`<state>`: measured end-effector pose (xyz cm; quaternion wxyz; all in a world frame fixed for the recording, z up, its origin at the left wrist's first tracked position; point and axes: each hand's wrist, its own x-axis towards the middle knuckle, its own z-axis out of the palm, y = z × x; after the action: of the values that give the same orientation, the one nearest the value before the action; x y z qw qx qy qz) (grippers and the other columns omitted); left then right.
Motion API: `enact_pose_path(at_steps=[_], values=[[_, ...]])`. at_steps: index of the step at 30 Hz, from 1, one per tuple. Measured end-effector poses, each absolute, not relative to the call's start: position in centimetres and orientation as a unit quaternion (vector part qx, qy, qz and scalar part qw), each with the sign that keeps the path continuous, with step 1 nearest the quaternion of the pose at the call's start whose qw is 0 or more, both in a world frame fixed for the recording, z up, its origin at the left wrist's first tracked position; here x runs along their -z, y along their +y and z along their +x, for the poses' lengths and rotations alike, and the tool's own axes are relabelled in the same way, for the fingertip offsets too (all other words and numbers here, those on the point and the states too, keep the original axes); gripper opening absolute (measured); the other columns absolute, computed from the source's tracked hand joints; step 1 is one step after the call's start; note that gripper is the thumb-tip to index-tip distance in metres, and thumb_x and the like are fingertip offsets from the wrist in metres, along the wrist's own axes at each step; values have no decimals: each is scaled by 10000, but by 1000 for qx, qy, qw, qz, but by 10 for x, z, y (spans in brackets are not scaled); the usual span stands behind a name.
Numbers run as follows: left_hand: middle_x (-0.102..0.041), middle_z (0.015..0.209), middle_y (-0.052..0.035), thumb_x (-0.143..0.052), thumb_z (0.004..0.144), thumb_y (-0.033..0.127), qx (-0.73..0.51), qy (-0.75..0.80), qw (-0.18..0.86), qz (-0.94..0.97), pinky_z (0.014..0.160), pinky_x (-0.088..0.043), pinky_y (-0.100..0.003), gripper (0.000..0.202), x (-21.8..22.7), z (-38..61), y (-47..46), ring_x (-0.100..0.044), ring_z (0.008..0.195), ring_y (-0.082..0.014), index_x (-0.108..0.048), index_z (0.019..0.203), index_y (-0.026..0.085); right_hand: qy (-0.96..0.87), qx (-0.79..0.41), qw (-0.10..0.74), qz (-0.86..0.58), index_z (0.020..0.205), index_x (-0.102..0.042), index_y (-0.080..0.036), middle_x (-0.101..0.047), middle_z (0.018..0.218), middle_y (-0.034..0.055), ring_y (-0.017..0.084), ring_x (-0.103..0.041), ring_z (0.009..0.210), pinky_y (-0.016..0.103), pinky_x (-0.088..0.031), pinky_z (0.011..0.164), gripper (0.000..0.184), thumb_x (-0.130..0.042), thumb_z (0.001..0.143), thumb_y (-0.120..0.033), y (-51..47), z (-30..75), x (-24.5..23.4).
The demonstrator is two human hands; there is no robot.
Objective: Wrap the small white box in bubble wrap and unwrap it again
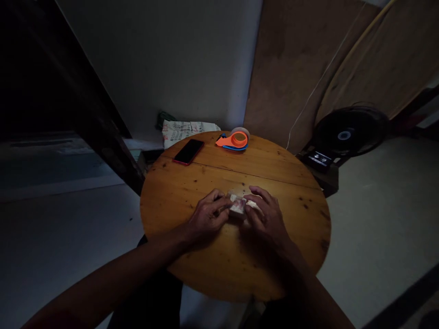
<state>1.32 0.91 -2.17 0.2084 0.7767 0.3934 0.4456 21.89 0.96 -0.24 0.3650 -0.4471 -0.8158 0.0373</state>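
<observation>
A small whitish box [237, 205] with a pinkish mark on its top sits low over the table, between my two hands. My left hand [209, 214] is closed on the box's left end, its fingertips and thumb pressed against it. At the other end, my right hand [267, 217] curls its fingers and thumb about the box, with the upper fingers partly raised. Something pale and bright [253, 205] shows between the right fingers; whether it is a flap of the box or a separate piece, I cannot tell.
An orange and blue tape dispenser [236, 140] lies at the far edge of the round wooden table [206, 178]. Left of it is a phone [189, 151] with a red edge. Behind is a printed white sack [190, 129]. A dark fan [345, 135] stands on the right.
</observation>
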Motion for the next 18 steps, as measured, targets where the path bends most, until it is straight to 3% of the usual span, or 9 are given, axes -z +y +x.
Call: enact_pose_path(at_steps=[5, 9, 18], values=[[-512, 863, -33, -513, 832, 122, -446, 388, 208, 779, 687, -450, -236, 235, 23, 13, 10, -522, 807, -129, -671, 996, 181, -851, 4, 323, -413, 1075, -649, -231, -540, 1304, 99, 250, -517, 1153, 428, -395, 928, 221, -528, 890, -218, 9, 214, 5], [-516, 876, -37, -523, 839, 138, -448, 378, 217, 780, 701, -458, -239, 242, 24, 13, 10, -527, 819, -131, -666, 1031, 178, -839, 5, 351, -416, 994, -661, -215, -559, 1270, 98, 245, -534, 1120, 421, -402, 927, 165, -563, 862, -215, 8, 212, 4], [-526, 934, -45, -564, 822, 145, -469, 379, 187, 775, 732, -475, -238, 232, 28, 15, 11, -543, 860, -134, -665, 1025, 195, -726, -166, 442, -501, 943, -636, -218, -611, 1097, 74, 218, -573, 1046, 379, -469, 888, 153, -512, 884, -286, 12, 218, -1]])
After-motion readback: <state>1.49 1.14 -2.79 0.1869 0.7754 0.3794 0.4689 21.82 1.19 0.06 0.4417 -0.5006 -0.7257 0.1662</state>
